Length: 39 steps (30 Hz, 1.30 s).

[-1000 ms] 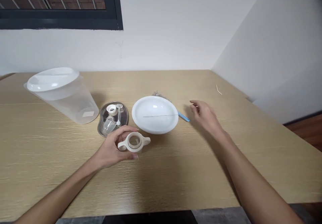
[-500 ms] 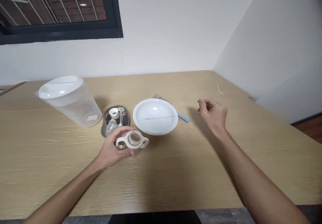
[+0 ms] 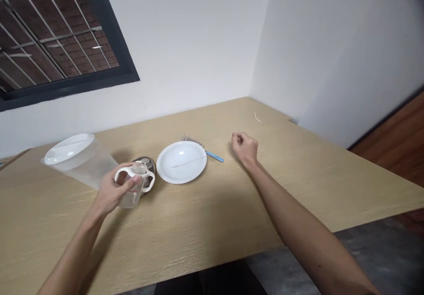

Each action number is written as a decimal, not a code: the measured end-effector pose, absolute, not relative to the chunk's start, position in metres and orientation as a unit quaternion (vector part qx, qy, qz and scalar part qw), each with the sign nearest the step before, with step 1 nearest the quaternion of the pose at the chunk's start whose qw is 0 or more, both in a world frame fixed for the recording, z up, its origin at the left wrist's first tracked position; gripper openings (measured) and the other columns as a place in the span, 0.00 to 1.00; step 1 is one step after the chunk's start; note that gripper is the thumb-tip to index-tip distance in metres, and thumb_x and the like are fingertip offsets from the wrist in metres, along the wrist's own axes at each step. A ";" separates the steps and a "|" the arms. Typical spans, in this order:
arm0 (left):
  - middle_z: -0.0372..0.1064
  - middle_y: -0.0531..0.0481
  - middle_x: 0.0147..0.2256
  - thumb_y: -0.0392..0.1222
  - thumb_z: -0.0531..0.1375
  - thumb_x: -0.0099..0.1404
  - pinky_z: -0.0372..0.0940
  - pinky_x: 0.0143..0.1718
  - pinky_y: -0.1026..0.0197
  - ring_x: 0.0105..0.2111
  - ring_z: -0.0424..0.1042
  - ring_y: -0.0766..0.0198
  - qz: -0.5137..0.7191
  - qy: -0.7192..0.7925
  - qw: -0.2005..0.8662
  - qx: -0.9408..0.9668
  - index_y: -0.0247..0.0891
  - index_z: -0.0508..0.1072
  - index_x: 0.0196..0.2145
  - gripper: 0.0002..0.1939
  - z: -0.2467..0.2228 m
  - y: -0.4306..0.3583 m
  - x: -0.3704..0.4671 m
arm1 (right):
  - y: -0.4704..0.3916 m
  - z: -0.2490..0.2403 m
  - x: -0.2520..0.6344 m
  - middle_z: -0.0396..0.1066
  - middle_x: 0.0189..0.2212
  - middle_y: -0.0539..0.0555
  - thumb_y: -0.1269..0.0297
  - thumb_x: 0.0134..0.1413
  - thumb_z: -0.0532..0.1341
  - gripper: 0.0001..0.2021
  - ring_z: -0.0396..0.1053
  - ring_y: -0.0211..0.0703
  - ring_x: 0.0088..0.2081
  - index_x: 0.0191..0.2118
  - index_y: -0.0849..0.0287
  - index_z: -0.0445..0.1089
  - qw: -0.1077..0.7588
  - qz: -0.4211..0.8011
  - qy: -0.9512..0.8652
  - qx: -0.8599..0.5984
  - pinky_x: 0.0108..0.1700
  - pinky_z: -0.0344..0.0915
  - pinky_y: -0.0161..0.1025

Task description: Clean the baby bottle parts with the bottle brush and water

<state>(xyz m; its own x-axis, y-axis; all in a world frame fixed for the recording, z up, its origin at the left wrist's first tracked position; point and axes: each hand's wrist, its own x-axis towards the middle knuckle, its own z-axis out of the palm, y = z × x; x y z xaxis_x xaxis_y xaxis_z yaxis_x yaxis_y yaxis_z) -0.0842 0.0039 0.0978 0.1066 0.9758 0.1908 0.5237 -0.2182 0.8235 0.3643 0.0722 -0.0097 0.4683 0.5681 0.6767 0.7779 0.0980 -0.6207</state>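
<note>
My left hand (image 3: pixel 112 187) is closed around a clear bottle (image 3: pixel 131 198) with a white two-handled collar. The bottle is held upright above the table, its top uncapped, partly in front of a metal kidney dish (image 3: pixel 153 171). The dish holds clear and white bottle parts, mostly hidden now. Across the table, my right hand (image 3: pixel 245 148) is closed with fingers curled in; whether anything small is inside is hidden. To its left lies a white bowl (image 3: pixel 182 173) with a thin wire (image 3: pixel 190 161) across it. Beside the bowl's right rim rests a blue handle (image 3: pixel 215 156).
A translucent pitcher (image 3: pixel 86 162) with a white lid stands left of the dish. Bristles of a brush (image 3: pixel 192 140) show behind the bowl. A thin pale bent tube (image 3: pixel 257 117) lies near the far right table edge. Walls (image 3: pixel 198 43) bound the table behind and right.
The view has turned right and tilted, so things appear further left. My left hand has turned the bottle more upright, showing its side. My right hand's fingers have curled into a tighter fist.
</note>
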 end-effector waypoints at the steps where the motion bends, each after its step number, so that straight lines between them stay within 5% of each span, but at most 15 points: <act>1: 0.81 0.42 0.40 0.63 0.71 0.55 0.73 0.34 0.56 0.35 0.79 0.51 0.346 0.556 0.254 0.712 0.38 0.78 0.50 0.33 0.107 0.007 -0.081 | 0.073 -0.012 0.366 0.67 0.20 0.51 0.54 0.64 0.55 0.17 0.65 0.40 0.24 0.27 0.56 0.69 0.539 -0.096 -0.506 -0.666 0.33 0.59 0.39; 8: 0.78 0.39 0.52 0.61 0.66 0.58 0.72 0.51 0.49 0.50 0.78 0.43 0.056 0.457 0.038 0.887 0.38 0.77 0.54 0.32 0.169 0.031 -0.036 | 0.080 -0.023 0.372 0.66 0.25 0.46 0.50 0.69 0.60 0.18 0.65 0.36 0.27 0.34 0.59 0.70 0.520 -0.080 -0.516 -0.675 0.37 0.66 0.39; 17: 0.74 0.37 0.59 0.51 0.60 0.65 0.69 0.55 0.49 0.58 0.73 0.44 -0.191 0.351 -0.099 0.911 0.38 0.74 0.61 0.30 0.179 0.058 0.025 | 0.082 -0.024 0.371 0.75 0.37 0.51 0.54 0.69 0.62 0.14 0.74 0.39 0.36 0.43 0.62 0.73 0.485 -0.060 -0.531 -0.692 0.43 0.74 0.43; 27: 0.80 0.35 0.44 0.44 0.66 0.53 0.70 0.42 0.50 0.43 0.79 0.42 -0.289 0.285 -0.164 0.899 0.37 0.80 0.44 0.20 0.181 0.069 0.071 | 0.081 -0.020 0.368 0.76 0.43 0.54 0.55 0.69 0.62 0.14 0.75 0.41 0.41 0.48 0.61 0.74 0.466 -0.038 -0.555 -0.688 0.45 0.75 0.45; 39: 0.79 0.36 0.43 0.46 0.64 0.57 0.68 0.39 0.52 0.42 0.78 0.44 -0.304 0.248 -0.211 0.895 0.35 0.79 0.43 0.18 0.199 0.056 0.096 | 0.078 -0.014 0.364 0.76 0.43 0.54 0.54 0.69 0.62 0.14 0.75 0.42 0.41 0.49 0.61 0.73 0.462 -0.024 -0.562 -0.685 0.46 0.75 0.45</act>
<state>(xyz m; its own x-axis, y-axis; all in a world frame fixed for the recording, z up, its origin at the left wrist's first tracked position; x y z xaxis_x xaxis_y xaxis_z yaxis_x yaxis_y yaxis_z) 0.0957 0.0563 0.1993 0.6926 0.5719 -0.4395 0.3149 -0.7880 -0.5290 0.3640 0.0783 -0.0140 0.3671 0.7478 0.5531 0.7929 0.0593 -0.6065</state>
